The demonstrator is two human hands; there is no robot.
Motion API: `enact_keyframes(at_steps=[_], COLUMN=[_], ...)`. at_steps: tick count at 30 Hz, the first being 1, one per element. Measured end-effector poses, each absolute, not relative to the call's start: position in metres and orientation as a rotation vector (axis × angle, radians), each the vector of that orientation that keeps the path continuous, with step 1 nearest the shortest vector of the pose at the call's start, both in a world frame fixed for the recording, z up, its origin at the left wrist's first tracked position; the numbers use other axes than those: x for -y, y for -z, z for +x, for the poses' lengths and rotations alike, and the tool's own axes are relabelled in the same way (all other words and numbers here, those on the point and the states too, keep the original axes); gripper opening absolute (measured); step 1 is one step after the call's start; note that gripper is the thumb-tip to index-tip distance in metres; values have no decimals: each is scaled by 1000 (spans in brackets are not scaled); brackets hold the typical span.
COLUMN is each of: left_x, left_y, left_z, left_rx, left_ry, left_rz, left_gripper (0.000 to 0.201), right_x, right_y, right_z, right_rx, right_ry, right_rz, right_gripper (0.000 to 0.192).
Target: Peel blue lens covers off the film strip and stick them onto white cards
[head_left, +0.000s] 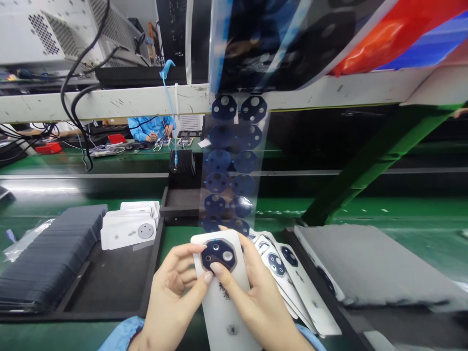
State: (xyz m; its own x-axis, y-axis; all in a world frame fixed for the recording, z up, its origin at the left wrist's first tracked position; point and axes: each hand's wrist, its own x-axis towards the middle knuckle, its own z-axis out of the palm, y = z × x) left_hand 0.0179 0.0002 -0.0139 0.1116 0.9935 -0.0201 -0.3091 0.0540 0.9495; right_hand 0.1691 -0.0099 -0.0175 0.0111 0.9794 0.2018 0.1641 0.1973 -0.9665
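Observation:
In both hands I hold a white phone back cover (216, 319), tilted, with a dark octagonal camera sticker (224, 261) at its upper end. My left hand (175, 292) pinches it from the left, its fingertips on the upper left corner and its thumb at the sticker's lower edge. My right hand (256, 292) is wrapped round the right side, the thumb lying just under the sticker. Beyond the cover hangs a clear strip (237, 190) bearing two columns of dark octagonal stickers. Right of my right hand, several white back covers (303, 287) with dark stickers lie fanned out.
On the left, a black tray (109, 287) holds a row of dark thin sheets (54, 258) and several white covers (127, 229). A grey sheet stack (380, 263) lies right. A metal shelf beam (131, 105) crosses above, with hanging cables; a person in blue (149, 127) works behind.

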Motion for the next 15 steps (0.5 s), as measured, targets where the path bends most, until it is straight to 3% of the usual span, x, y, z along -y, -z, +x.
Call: enact_keyframes(at_steps=[4,11,15], left_x=[-5,-6,2], left_y=[13,14,10], left_z=[15,12,18], left_rx=[-876,-872,-975], left_ry=[-1206,-1197,-1246], left_rz=[944,992,1058], left_gripper=[34,27,24], right_x=[11,8,3], right_y=[7,9,19], right_z=[176,175,169], right_rx=[1390,1301,1101], right_ry=[-1150,-1217,-1254], right_rz=[-1091,-1040,-1019], right_gripper=[38,21,33])
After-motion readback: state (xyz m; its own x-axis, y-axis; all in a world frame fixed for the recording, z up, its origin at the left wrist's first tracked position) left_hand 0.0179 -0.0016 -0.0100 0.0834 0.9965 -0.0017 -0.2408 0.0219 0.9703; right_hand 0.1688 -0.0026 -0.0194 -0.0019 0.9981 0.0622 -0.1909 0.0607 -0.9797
